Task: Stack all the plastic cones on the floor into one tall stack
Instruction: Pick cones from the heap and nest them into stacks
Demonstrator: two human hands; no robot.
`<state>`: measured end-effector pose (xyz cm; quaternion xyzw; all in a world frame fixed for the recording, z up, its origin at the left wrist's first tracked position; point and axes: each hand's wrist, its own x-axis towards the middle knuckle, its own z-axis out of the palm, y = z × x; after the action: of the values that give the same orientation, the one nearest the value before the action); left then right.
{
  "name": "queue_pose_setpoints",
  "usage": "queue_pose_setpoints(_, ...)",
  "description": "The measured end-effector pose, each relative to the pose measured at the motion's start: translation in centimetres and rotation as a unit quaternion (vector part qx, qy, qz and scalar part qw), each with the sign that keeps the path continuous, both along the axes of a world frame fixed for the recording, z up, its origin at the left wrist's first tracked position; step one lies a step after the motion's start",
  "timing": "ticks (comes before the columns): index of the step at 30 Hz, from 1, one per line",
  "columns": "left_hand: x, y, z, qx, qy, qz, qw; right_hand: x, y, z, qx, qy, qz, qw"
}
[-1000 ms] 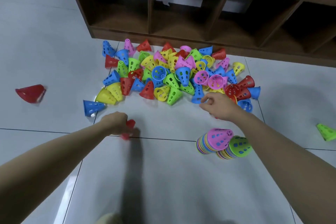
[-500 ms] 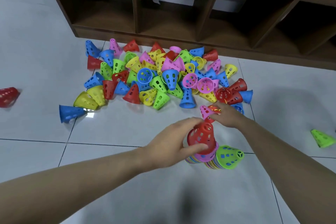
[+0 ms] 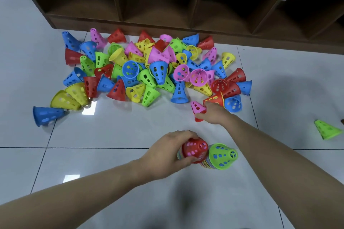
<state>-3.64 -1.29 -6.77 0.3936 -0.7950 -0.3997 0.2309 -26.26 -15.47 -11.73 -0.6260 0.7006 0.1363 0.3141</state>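
Where the frame cuts its upper cubbies off, a brown shelf unit [image 3: 167, 5] stands on the pale tiled floor [image 3: 111, 182], the loose cone pile [image 3: 149, 72] before it. Nearer, the left hand [image 3: 167, 156] curls around a red cone [image 3: 195, 149] topping a mostly hidden stack, beside a green-topped stack [image 3: 222, 156]. Beyond, the right hand [image 3: 214, 113] pinches a pink cone [image 3: 197, 107], its fingers partly hidden.

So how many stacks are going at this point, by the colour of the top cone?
Red-topped stack: 1, gripped by the left hand
Green-topped stack: 1, untouched
Total: 2 stacks, side by side
The right hand holds a pink cone, not yet stacked.
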Motion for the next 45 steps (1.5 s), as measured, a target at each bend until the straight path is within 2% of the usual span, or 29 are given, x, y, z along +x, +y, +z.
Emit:
queue_pose_setpoints(4, -0.1, -0.6, -0.1, -0.020, -0.014, -0.021, 0.999, -0.7, 0.6, -0.5, 0.014, -0.003, 0.004, 1.000)
queue_pose_setpoints(7, -0.2, -1.0, -0.4, -0.034, -0.017, -0.038, 0.999, -1.8, 1.6, -0.6, 0.051, 0.053, 0.043, 0.996)
queue_pose_setpoints(9, -0.1, -1.4, -0.4, -0.028, -0.013, -0.049, 0.998, -2.8, 2.5, -1.1, 0.061, 0.075, 0.034, 0.995)
queue_pose_setpoints(11, 0.4, -2.0, -0.2, 0.001, -0.010, -0.069, 0.998, -3.8, 3.3, -1.6, 0.042, 0.070, 0.009, 0.997)
queue_pose_setpoints(14, 1.1, -3.1, 0.1, 0.113, 0.002, -0.070, 0.991, -5.2, 4.7, -1.8, -0.022, 0.030, -0.028, 0.999)
queue_pose_setpoints(16, 1.2, -4.1, -0.5, 0.160, 0.006, -0.017, 0.987, -6.0, 5.6, -1.5, -0.079, -0.034, -0.078, 0.993)
queue_pose_setpoints(19, 0.3, -7.0, -2.7, 0.146, -0.049, 0.119, 0.981, -6.7, 5.9, 0.4, -0.137, -0.169, -0.147, 0.965)
queue_pose_setpoints(22, -1.6, -11.1, -4.9, 0.130, -0.101, 0.247, 0.955, -6.8, 5.2, 3.7, -0.171, -0.253, -0.167, 0.937)
queue_pose_setpoints(25, -4.2, -15.5, -5.6, 0.166, -0.109, 0.335, 0.921, -7.6, 5.0, 6.9, -0.204, -0.296, -0.165, 0.918)
queue_pose_setpoints(28, -5.6, -18.8, -6.7, 0.217, -0.155, 0.346, 0.900, -8.7, 5.7, 9.6, -0.213, -0.318, -0.136, 0.914)
queue_pose_setpoints(32, -5.9, -19.2, -7.7, 0.196, -0.223, 0.324, 0.898, -9.9, 8.7, 13.0, -0.191, -0.345, -0.113, 0.912)
queue_pose_setpoints(34, -5.7, -18.3, -7.4, 0.197, -0.191, 0.322, 0.906, -10.0, 11.0, 14.0, -0.179, -0.356, -0.098, 0.912)
queue_pose_setpoints(39, -4.1, -13.0, -3.5, 0.226, 0.028, 0.309, 0.923, -8.0, 16.8, 12.6, -0.129, -0.378, -0.090, 0.913)
queue_pose_setpoints(42, -2.7, -8.9, 0.5, 0.191, 0.141, 0.305, 0.922, -7.2, 18.4, 10.3, -0.134, -0.375, -0.078, 0.914)
queue_pose_setpoints(45, -2.9, -4.7, 4.3, 0.167, 0.213, 0.300, 0.915, -7.2, 19.4, 8.8, -0.196, -0.291, -0.022, 0.936)
